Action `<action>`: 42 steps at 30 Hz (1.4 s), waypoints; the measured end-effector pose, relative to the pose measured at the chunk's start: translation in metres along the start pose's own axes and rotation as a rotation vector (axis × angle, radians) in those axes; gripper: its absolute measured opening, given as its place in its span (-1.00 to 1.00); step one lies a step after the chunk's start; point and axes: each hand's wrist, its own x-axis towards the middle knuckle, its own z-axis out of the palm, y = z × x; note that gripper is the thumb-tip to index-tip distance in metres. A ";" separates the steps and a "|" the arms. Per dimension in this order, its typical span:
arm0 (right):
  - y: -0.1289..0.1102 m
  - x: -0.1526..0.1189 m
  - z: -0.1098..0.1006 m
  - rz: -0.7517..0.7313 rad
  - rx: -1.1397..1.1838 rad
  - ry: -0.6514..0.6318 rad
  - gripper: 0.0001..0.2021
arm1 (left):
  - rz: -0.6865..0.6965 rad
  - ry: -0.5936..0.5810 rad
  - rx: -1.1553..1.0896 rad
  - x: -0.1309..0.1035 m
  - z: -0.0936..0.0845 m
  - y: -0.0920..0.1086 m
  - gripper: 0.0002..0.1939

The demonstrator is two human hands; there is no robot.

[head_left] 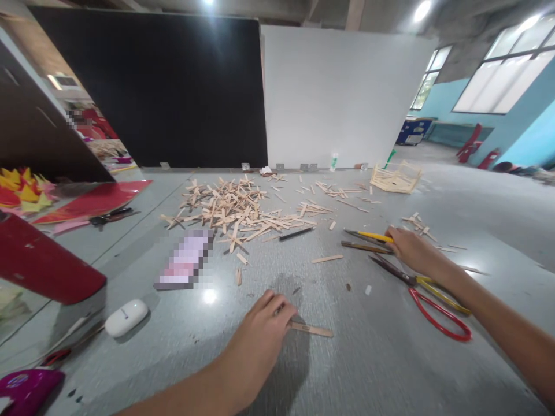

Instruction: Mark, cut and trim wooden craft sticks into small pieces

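My left hand (271, 323) is closed on one end of a flat wooden stick (313, 330) low over the grey table, near its front. Over to the right, my right hand (403, 245) has its fingers closed on a yellow-handled tool (373, 236) with a thin tip pointing left. Just below that tool lies a brown stick-like piece (365, 247). Scissors (405, 277) with one red and one yellow handle loop lie beneath my right wrist. A loose wooden stick (327, 259) rests between the two hands, farther back.
Behind the hands spreads a pile of wooden sticks (234, 205), with a black pencil (296, 234) at its edge. A phone (184, 260), a white case (126, 318) and a red cylinder (52, 260) stand left. A stick frame (395, 177) sits back right.
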 end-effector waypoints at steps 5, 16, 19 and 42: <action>-0.032 -0.015 -0.041 0.008 0.206 0.311 -0.67 | 0.068 0.003 0.067 -0.025 0.010 0.019 -0.56; -0.108 -0.056 -0.060 -0.069 0.826 -0.005 -0.73 | 0.117 -0.241 0.013 -0.024 0.007 0.029 -0.23; -0.103 -0.044 -0.031 0.023 0.922 -0.083 -0.67 | 0.066 -0.229 -0.044 -0.023 0.006 0.028 -0.20; -0.154 -0.089 0.009 -0.141 1.033 -0.350 -0.71 | 0.187 -0.176 -0.174 -0.007 -0.005 0.010 -0.43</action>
